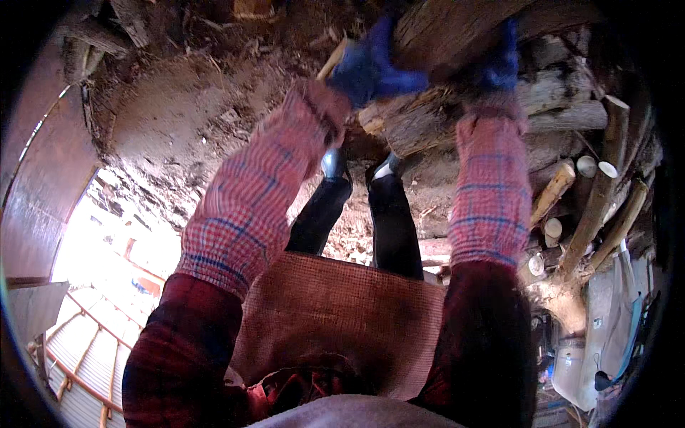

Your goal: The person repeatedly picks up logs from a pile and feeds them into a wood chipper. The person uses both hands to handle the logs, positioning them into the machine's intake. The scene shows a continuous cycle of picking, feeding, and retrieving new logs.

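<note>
Dirt floor (164,107) looks pretty scruffy, with cut branches (594,207) off right. Big brown log (457,32) up top, thick and rough-looking, between the left hand (374,71) and right hand (504,68), both blue-gloved. Left's spread wide at the thumb; can't tell if either's actually gripping.

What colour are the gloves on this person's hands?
The gloves are blue, slightly blurred, and show best in the head view, the only one here.
</note>
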### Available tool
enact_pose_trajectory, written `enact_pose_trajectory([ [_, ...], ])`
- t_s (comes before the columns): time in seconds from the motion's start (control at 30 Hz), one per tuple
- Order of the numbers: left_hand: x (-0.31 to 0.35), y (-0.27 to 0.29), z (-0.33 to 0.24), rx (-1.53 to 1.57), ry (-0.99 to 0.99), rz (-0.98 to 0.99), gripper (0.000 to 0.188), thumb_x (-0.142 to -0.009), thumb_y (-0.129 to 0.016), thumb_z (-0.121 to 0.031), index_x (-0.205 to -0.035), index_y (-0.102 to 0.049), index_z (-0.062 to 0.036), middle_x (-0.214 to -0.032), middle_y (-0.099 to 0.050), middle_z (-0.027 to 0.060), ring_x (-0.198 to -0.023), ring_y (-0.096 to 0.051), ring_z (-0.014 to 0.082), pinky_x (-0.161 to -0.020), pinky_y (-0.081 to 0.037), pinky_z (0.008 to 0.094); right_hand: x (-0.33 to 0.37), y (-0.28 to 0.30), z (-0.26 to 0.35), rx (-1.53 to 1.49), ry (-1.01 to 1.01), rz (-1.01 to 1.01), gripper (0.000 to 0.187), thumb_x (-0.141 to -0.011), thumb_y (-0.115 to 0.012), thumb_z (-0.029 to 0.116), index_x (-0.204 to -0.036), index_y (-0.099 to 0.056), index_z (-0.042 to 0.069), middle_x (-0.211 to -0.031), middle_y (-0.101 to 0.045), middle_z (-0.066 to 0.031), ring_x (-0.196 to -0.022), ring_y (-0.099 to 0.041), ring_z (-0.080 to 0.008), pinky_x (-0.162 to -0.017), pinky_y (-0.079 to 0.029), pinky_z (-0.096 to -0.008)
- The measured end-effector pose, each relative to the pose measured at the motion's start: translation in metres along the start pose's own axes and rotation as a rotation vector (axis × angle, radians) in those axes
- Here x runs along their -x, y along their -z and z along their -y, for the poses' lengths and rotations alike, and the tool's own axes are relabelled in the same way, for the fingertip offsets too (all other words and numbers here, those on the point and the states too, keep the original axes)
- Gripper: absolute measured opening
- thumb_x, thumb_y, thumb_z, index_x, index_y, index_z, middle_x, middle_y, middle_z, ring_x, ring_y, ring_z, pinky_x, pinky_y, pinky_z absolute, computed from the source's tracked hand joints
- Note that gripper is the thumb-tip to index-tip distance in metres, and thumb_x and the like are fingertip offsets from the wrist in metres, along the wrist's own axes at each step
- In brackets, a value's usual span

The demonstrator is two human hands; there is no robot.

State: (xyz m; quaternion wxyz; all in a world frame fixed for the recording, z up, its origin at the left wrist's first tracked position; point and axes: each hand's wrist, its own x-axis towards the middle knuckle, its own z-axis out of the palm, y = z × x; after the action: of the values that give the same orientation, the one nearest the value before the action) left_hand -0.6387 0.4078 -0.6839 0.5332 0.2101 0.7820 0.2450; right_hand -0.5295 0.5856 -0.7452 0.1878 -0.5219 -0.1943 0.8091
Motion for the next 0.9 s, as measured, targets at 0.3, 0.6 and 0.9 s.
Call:
enact_pose_trajectory([
  [0.3, 0.157, 0.059, -0.113, 0.863, 0.060, 0.323, 0.075, -0.074, -0.079, -0.025, -0.135, -0.042, -0.0030, -0.128, -0.053, 0.0090, -0.114, -0.053, 0.0195, -0.099, -0.042, 0.0338, 0.219, -0.012, 0.099, -0.371, -0.229, 0.114, 0.064, -0.090, -0.056, 0.044, -0.138, -0.040, 0.004, -0.140, -0.044, -0.0159, -0.126, -0.043, -0.0318, -0.108, -0.034, -0.0459],
  [0.6, 0.359, 0.140, -0.246, 0.686, 0.421, 0.398, 0.037, -0.088, -0.063, -0.027, -0.116, -0.059, -0.0028, -0.100, -0.065, 0.0071, -0.090, -0.061, 0.0158, -0.085, -0.048, 0.0313, 0.378, 0.030, 0.104, -0.281, 0.186, 0.214, 0.051, -0.095, -0.049, 0.035, -0.132, -0.045, 0.001, -0.126, -0.053, -0.0146, -0.113, -0.052, -0.0273, -0.101, -0.040, -0.0358],
  [0.9, 0.531, 0.160, -0.136, 0.142, 0.137, 0.714, 0.056, -0.077, -0.072, -0.024, -0.125, -0.052, -0.0011, -0.112, -0.061, 0.0093, -0.099, -0.060, 0.0191, -0.088, -0.048, 0.0317, 0.732, 0.045, 0.004, -1.019, 0.050, -0.296, 0.030, -0.093, -0.055, 0.022, -0.118, -0.054, 0.006, -0.106, -0.062, -0.0132, -0.097, -0.059, -0.0314, -0.089, -0.049, -0.0459],
])
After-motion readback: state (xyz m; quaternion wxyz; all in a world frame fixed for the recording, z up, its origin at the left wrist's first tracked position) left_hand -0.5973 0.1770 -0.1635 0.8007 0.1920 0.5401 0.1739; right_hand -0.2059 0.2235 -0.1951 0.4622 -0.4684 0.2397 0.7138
